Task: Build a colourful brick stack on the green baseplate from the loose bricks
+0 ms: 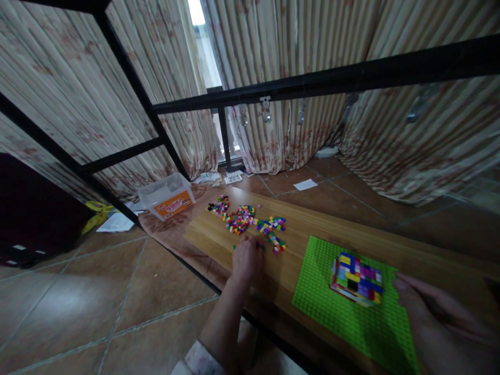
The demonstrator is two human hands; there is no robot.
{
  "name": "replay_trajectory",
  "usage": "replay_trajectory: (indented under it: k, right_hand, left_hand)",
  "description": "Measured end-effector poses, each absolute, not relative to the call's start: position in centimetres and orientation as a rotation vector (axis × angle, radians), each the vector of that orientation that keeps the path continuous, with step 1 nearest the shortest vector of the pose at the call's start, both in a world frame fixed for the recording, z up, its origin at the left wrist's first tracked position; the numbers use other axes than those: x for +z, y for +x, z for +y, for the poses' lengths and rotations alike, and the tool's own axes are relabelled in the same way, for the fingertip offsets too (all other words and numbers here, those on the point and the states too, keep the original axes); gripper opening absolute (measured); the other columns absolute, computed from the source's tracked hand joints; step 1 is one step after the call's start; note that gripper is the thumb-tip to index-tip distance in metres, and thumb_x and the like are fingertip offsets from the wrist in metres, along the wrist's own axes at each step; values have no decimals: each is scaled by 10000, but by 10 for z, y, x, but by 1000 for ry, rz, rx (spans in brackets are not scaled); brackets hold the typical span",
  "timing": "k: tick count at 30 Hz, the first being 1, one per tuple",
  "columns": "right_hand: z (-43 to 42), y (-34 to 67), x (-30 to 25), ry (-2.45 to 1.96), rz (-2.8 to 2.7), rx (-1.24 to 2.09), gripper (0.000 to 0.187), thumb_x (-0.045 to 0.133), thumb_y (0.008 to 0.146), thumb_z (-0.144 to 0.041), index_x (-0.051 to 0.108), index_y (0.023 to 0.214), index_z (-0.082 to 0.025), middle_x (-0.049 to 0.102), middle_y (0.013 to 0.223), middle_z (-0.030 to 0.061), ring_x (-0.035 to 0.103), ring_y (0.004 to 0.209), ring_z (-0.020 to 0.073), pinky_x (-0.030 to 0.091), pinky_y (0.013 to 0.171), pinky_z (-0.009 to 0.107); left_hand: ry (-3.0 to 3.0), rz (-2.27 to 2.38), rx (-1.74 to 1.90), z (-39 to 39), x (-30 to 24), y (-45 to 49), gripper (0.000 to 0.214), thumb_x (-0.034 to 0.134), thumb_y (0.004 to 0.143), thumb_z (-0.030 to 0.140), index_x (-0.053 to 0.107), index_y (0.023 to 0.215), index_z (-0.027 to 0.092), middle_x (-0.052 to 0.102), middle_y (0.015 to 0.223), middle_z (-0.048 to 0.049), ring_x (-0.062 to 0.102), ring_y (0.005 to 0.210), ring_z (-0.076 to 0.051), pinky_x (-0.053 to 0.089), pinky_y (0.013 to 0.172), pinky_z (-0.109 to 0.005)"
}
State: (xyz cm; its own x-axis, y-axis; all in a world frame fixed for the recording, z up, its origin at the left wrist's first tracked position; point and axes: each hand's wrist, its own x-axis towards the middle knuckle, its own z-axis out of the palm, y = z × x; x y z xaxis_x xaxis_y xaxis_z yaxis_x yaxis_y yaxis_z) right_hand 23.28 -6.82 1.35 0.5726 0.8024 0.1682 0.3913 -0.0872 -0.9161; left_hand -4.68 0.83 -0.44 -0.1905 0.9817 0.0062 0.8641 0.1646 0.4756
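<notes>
My left hand [247, 257] reaches forward onto the wooden board [312, 229], its knuckles up and fingers curled down at the near edge of a scatter of small coloured bricks [250, 221]. What its fingertips hold is hidden. My right hand [424, 304] lies at the right edge of the green baseplate [344, 317], fingers stretched out and pointing left toward a multicoloured block structure [356, 277] built on the plate. It touches the plate's edge and holds nothing that I can see.
A clear plastic box with an orange label [167, 195] sits on the floor at the back left. Black metal frame bars [312, 80] cross above and to the left. Papers [305, 184] lie on the tiled floor before the curtains.
</notes>
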Motion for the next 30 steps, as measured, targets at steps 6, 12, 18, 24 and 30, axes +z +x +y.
replay_trajectory:
  k: [6,12,18,24,30]
  right_hand:
    - [-71,220,31,-1772,-896,493,345,645,651,-549,710,797,-243,732,934,108,665,941,334,494,914,466]
    - [-72,212,20,-1465,-1128,647,258,660,761,-440,729,903,-236,738,934,43,682,867,215,542,824,354]
    - [-77,207,28,-1316,-1322,734,214,672,784,-348,712,964,-239,713,882,27,654,779,169,541,695,290]
    - [-79,210,29,-1288,-1412,740,127,637,827,-318,723,875,-238,706,870,29,650,824,174,519,718,281]
    - [-81,212,30,-1311,-1411,770,123,638,828,-321,695,882,-226,686,823,12,623,766,156,490,687,255]
  left_hand:
    - [1476,1741,1063,-6,19,-31,130,581,817,208,615,935,166,667,866,-46,625,732,-145,473,691,-248]
    - [1333,1062,1196,-40,32,25,154,641,795,213,656,946,184,666,907,-37,627,840,-145,488,769,-239]
    - [1366,943,1049,-49,36,57,311,637,785,173,631,1094,207,676,872,-19,627,819,-142,497,786,-256]
    - [1404,983,1038,-51,38,65,393,633,795,188,528,1174,197,669,854,-12,632,802,-134,498,800,-265]
    - [1428,975,1064,-53,37,68,331,590,829,182,535,1156,201,658,852,-5,638,841,-139,494,842,-271]
